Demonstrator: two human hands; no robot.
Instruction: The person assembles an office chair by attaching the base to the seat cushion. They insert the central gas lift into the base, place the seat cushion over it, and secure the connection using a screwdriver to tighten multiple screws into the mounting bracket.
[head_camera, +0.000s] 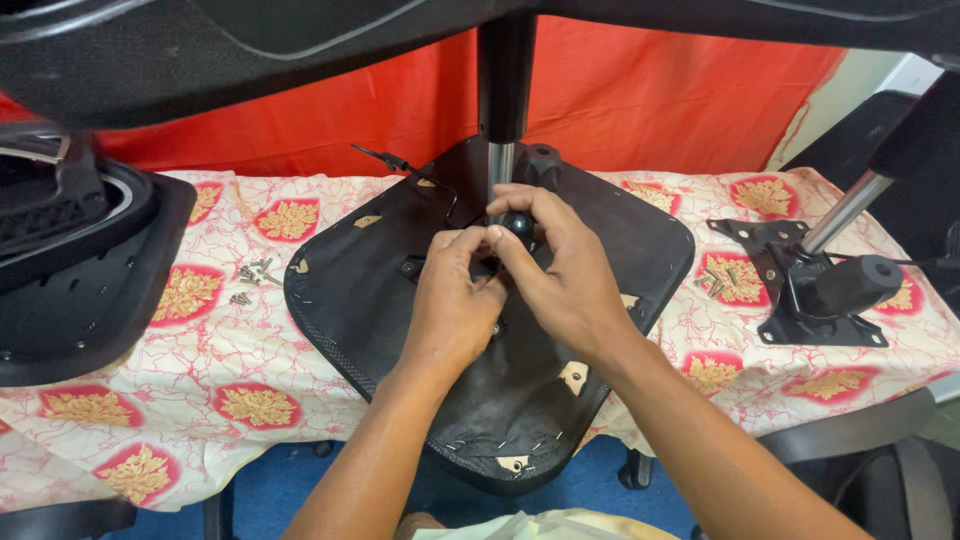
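**Fingers pinch the black knob at the seat's centre**

Fingers of both hands meet over a small black knob at the foot of the chrome gas-lift column, which rises from the middle of the upturned chair seat. The left hand comes in from below with its fingertips curled tight against the knob's near side; the right hand arches over it, thumb and forefinger closed on the knob. Whether the knob is seated on its lever or loose cannot be told, since the hands cover the joint.

The seat lies underside up on the desk, on a patterned red-and-cream cloth, near edge overhanging. To do this well, the left hand looks best used to steady the mechanism while the right does the turning or pressing, keeping the force in line with the lever so the seat does not slide. Loose screws lie left of the seat; a second mounting plate sits well apart on the right.
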